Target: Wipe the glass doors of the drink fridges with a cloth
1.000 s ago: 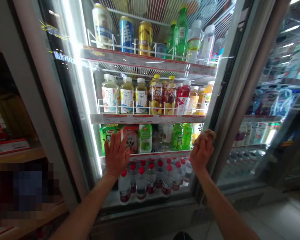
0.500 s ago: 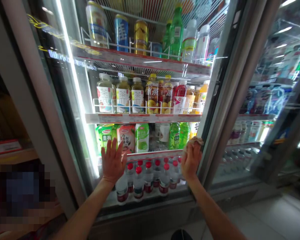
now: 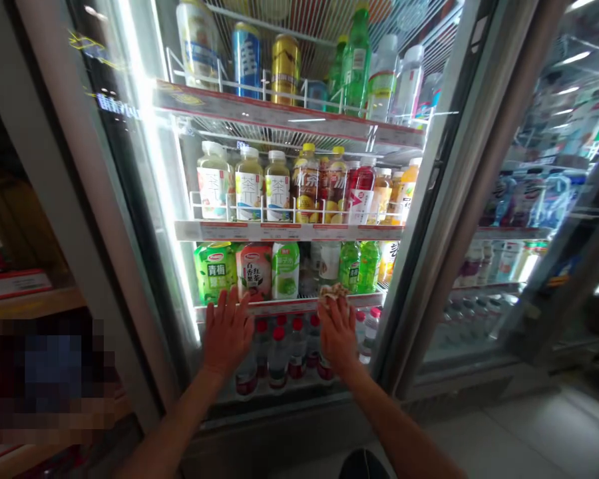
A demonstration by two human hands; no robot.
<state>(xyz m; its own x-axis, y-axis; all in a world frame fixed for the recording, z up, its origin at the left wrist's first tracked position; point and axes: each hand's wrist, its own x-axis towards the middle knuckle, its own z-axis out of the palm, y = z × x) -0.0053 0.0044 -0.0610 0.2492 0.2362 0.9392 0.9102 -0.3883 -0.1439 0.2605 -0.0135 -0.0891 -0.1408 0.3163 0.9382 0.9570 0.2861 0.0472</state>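
Observation:
My left hand (image 3: 227,339) lies with fingers spread against the glass door of a lit drinks fridge, low on the left. My right hand (image 3: 338,336) presses a crumpled, patterned cloth (image 3: 335,291) to the same glass, right of centre, with the fingers over it. Behind the pane, green drink bottles (image 3: 350,266), a red-labelled bottle (image 3: 254,269) and a white-and-green bottle (image 3: 285,269) stand on the shelf just above hand level. Water bottles with red caps (image 3: 278,356) stand below, partly hidden by my hands.
A metal door frame (image 3: 459,219) borders the glass on the right, with another stocked fridge section beyond. Tea bottles (image 3: 278,186) and cans (image 3: 246,60) fill higher shelves. At left is a wooden shelf (image 3: 34,303); grey floor tiles (image 3: 539,426) show at lower right.
My right hand has moved left across the glass with the cloth, from near the right frame toward the middle. My left hand stays open at nearly the same place.

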